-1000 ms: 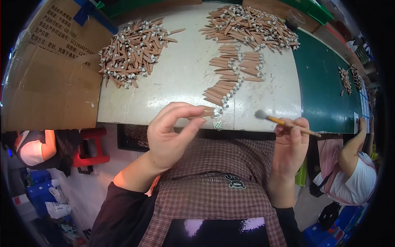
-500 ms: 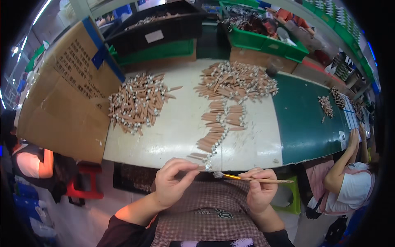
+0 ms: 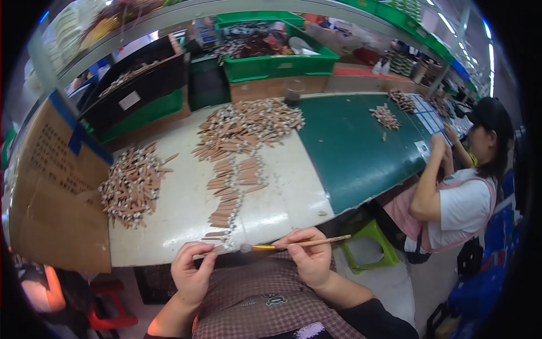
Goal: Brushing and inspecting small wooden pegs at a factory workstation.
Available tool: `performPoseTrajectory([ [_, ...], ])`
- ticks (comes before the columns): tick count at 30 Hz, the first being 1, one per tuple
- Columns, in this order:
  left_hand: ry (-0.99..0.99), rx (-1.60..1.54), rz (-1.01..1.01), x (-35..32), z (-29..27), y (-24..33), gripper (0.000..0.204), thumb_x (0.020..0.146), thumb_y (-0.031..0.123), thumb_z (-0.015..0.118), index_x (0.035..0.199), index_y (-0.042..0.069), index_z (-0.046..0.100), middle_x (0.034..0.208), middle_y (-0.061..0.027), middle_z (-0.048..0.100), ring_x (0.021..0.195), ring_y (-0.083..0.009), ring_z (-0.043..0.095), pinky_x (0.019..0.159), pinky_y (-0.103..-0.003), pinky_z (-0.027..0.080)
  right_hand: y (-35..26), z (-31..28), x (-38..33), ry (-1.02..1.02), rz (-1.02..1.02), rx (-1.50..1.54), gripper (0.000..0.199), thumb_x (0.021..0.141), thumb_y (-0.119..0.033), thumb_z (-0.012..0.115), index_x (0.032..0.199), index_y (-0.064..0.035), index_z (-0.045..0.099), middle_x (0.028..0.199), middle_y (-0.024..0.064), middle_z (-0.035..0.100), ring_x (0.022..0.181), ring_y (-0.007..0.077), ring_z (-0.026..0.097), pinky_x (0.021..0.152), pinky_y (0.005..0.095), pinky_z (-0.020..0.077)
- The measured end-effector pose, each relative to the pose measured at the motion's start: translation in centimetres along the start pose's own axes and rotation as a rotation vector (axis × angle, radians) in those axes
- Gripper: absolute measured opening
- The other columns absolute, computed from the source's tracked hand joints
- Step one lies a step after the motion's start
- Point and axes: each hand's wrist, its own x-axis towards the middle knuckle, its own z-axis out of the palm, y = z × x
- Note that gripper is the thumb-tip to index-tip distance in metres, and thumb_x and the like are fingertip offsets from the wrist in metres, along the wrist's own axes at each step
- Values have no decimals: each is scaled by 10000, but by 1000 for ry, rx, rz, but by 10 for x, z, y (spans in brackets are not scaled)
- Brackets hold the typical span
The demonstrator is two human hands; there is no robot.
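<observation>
Left hand (image 3: 192, 274): forearm rising from the lower edge, palm turned inward, thumb and forefinger brought together at the tips in a pinch on a small flat brown strip with a whitish end (image 3: 217, 249). The strip lies at the fingertips, its whitish end directed to the right, over the near edge of the white tabletop (image 3: 282, 195).

Right hand (image 3: 311, 261): forearm angled in from the lower right, fingers curled, thumb and fingers pinching the shaft of a slender brush with a pale wooden handle, golden ferrule and grey bristles (image 3: 263, 247). The brush is held nearly level, its handle extending to the right beyond the hand and its bristles pointing left, just beside the whitish end of the strip; whether they touch cannot be told.

Directly beyond the left hand, a column of similar brown strips (image 3: 224, 206) is laid side by side, whitish ends to the right. It leads up to a large heap of brown strips (image 3: 243, 127); a second, loose heap of brown strips (image 3: 131, 186) lies to the left, near an upright brown cardboard box (image 3: 62, 217). To the right, a dark green work surface (image 3: 358, 155) adjoins the white one. Further right sits a co-worker in a white short-sleeved top (image 3: 466, 209), with a lime-green plastic stool (image 3: 390, 259) between the two people.
</observation>
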Motion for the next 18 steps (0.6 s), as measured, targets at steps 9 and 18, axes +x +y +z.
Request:
performPoseTrajectory([
  [9, -8, -39, -39, -6, 4, 0, 156, 732, -97, 632, 863, -21, 592, 869, -88, 566, 829, -169, 544, 774, -261, 439, 7, -3, -3, -14, 52, 17, 103, 878, 11, 536, 980, 20, 524, 966, 116, 626, 926, 136, 594, 841, 258, 471],
  [18, 8, -116, -72, -7, 0, -10, 157, 746, -112, 623, 862, -15, 579, 855, -85, 557, 804, -163, 534, 754, -245, 426, 13, -7, -2, -68, 64, -38, 101, 877, 54, 495, 970, 15, 490, 967, 157, 592, 940, 215, 604, 876, 339, 478],
])
